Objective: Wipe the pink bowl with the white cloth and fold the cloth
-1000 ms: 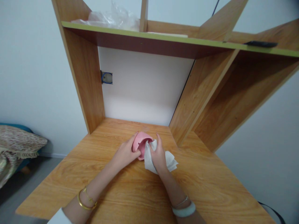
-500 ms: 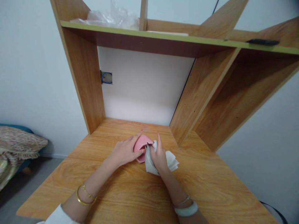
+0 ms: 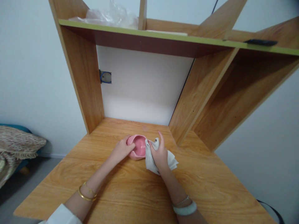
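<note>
A glossy pink bowl (image 3: 140, 146) with an uneven rim is tilted so that its hollow faces me, above or on the wooden desk. My left hand (image 3: 123, 148) grips its left side, thumb over the rim and fingers behind. Bunched in my right hand (image 3: 159, 155) is a pale grey cloth (image 3: 150, 161), which meets the bowl's right edge. My right index finger points up while the other fingers close on the cloth. A loose end of the cloth hangs to the right of my wrist.
The desk top (image 3: 130, 193) spreads around my hands. Upright wooden panels (image 3: 201, 93) and an overhead shelf (image 3: 149, 42) frame the back. Clear plastic wrapping (image 3: 112, 17) and a dark flat object (image 3: 261, 42) lie up there. A wall socket opening (image 3: 106, 77) is at back left.
My left hand has shifted left and turned the bowl, so its inside now shows. The cloth has come away from inside the bowl to its right edge.
</note>
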The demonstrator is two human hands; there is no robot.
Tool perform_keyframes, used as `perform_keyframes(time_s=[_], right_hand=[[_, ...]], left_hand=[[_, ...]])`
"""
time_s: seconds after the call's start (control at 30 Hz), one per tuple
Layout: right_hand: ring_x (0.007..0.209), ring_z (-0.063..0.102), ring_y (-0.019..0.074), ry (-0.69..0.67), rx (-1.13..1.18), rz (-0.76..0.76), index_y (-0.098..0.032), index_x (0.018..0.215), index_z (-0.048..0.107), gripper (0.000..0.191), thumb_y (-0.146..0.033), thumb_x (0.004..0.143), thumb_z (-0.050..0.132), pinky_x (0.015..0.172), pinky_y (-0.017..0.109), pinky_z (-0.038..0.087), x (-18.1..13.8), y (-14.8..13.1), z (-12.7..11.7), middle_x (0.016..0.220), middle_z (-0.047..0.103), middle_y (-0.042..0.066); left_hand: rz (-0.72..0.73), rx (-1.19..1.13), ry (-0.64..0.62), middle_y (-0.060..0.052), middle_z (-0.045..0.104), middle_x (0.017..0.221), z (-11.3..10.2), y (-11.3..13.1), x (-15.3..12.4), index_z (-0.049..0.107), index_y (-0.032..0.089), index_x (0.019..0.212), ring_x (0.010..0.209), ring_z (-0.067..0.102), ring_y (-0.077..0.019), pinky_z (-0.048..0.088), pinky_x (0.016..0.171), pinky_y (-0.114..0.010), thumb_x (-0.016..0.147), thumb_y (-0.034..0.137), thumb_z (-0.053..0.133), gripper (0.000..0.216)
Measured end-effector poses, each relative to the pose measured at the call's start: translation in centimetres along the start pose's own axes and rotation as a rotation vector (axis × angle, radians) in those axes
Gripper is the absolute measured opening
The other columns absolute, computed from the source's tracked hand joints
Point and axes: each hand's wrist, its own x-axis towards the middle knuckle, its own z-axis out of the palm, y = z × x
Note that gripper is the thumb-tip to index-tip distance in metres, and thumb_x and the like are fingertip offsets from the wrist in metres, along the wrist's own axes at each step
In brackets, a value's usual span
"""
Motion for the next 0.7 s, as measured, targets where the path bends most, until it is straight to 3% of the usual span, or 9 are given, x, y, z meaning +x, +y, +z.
perform_keyframes(time_s=[0.07,0.13,0.3,0.5,0.7], right_hand=[[0.082,0.06,0.0232,-0.005,0.016,-0.004,-0.018,0.129,0.033,0.057,-0.044,0.079,0.046,0.064,0.029,0.042,0.1,0.5,0.4,0.098,0.063,0.01],[0.09,0.058,0.0239,-0.035,-0.022,-0.014,-0.016,0.126,0.036,0.056,-0.044,0.079,0.046,0.069,0.03,0.042,0.3,1.1,0.8,0.101,0.061,0.011],[0.1,0.051,0.0247,-0.148,-0.249,-0.024,-0.015,0.098,0.057,0.032,-0.036,0.075,0.052,0.081,0.031,0.038,2.0,3.5,0.1,0.102,0.057,0.013],[0.072,0.056,0.0178,-0.52,-0.291,0.199,-0.016,0.066,0.055,0.015,-0.029,0.074,0.052,0.06,0.024,0.036,3.5,5.4,-2.4,0.072,0.06,0.006],[0.036,0.043,0.0086,-0.751,-0.124,0.222,-0.017,0.064,0.053,0.017,-0.028,0.076,0.049,0.037,0.019,0.03,0.7,2.6,0.0,0.046,0.05,-0.004]], left_hand=[[-0.139,-0.208,0.045,-0.004,0.065,0.084,0.1,-1.4,0.9,0.056,0.016,0.098,0.063,0.061,-0.014,0.047,0.055,-0.022,0.069,0.024,0.049,0.032],[-0.221,-0.312,0.063,-0.001,0.061,0.064,0.4,-2.6,1.6,0.05,0.013,0.098,0.039,0.051,-0.0098,0.039,0.037,-0.02,0.072,0.028,0.046,0.031],[-0.273,-0.511,0.1,0.009,0.045,0.044,1.5,-4.5,2.0,0.04,0.017,0.089,0.025,0.039,-0.006,0.026,0.028,-0.015,0.076,0.041,0.04,0.027],[-0.264,-0.731,0.15,0.007,0.049,0.05,2.7,-4.9,1.5,0.038,0.019,0.08,0.023,0.036,-0.0035,0.021,0.025,-0.013,0.071,0.05,0.044,0.033],[-0.211,-0.864,0.212,0.011,0.045,0.046,3.1,-4.4,1.5,0.038,0.02,0.088,0.022,0.038,-0.0049,0.024,0.025,-0.014,0.068,0.056,0.05,0.042]])
